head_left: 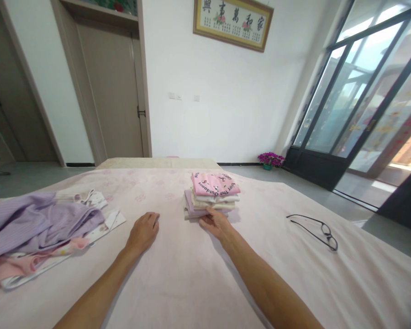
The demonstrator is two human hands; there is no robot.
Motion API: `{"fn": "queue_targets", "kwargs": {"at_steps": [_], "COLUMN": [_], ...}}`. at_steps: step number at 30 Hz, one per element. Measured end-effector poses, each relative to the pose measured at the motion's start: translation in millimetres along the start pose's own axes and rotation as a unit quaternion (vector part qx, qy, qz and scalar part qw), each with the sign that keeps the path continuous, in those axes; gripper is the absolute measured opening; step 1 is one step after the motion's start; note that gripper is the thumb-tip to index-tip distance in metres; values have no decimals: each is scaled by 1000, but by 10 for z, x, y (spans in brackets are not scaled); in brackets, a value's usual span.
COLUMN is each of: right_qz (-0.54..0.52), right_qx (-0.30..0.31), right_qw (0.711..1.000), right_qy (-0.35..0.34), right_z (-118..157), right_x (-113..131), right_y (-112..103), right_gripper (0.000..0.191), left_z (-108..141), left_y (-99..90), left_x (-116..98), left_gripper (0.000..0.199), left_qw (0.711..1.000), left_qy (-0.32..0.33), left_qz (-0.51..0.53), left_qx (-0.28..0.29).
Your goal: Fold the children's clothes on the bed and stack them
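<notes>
A neat stack of folded clothes (210,203) lies on the bed in front of me. Its top piece is a pink folded garment (215,184) with dark lettering, over white, cream and lilac layers. My right hand (215,223) touches the lower front edge of the stack, thumb and forefinger apart, without gripping it. Resting palm down on the sheet, my left hand (144,232) is empty with its fingers loosely bent. To its left spreads a loose heap of clothes (44,224) in lilac, pink and white.
Black-framed glasses (325,233) lie on the right side of the pale pink bedsheet (178,283). Beyond the bed are a door (109,87), a pot of purple flowers (270,160) and glass doors (345,100). A framed calligraphy picture (233,23) hangs on the wall.
</notes>
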State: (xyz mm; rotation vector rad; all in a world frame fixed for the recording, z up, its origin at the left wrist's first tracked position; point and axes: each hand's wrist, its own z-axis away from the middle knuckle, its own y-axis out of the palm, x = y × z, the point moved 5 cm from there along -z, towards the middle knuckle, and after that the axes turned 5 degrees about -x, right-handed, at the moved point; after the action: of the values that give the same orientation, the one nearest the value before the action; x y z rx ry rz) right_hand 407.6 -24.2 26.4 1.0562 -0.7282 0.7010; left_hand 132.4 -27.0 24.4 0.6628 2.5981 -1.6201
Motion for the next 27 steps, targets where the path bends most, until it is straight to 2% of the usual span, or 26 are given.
{"fn": "queue_targets", "kwargs": {"at_steps": [4,6,8,10,11,13,15,17,18,19,20,21,23,25,27], "right_qz": [89,159,227,277,301,373,498,622,668,701,723,734,724,670,570], "right_qx": [42,81,100,91,85,75,62,35,24,15,6,-6,-43,-77,-79], "right_qw": [994,984,964,926,896,816,711,604,561,531,513,507,527,586,674], "right_qy": [36,6,-92,-240,-316,-435,-492,-497,-488,-476,-463,-452,-442,-450,-464], "right_z": [361,523,631,705,737,771,729,617,551,489,437,402,399,494,663], "right_x": [0,46,209,491,648,923,1090,1170,1191,1205,1222,1247,1325,1421,1491], "right_y": [-81,-39,50,165,229,354,457,501,506,505,502,501,518,570,658], "right_gripper": [26,26,19,14,18,33,48,52,49,45,40,36,34,32,31], "left_z": [-4,-5,-4,0,3,8,11,10,8,5,1,-4,-14,-22,-23], "left_y": [-5,-9,-13,-13,-13,-9,-4,4,8,11,14,18,26,32,25], "left_x": [0,-2,-5,-6,-3,5,18,28,33,37,40,43,51,62,86], "left_gripper": [36,36,35,35,35,35,35,34,34,34,34,34,33,34,35], "left_qw": [1000,1000,1000,1000,1000,1000,999,999,999,999,999,999,999,998,996], "left_qy": [-12,-17,-19,-19,-22,-29,-37,-41,-41,-40,-38,-37,-37,-44,-59], "left_qz": [-4,-4,-5,-4,-4,-5,-6,-7,-7,-6,-4,-2,6,22,58], "left_qx": [0,0,0,0,-1,-3,-5,-7,-8,-10,-13,-16,-21,-26,-38]}}
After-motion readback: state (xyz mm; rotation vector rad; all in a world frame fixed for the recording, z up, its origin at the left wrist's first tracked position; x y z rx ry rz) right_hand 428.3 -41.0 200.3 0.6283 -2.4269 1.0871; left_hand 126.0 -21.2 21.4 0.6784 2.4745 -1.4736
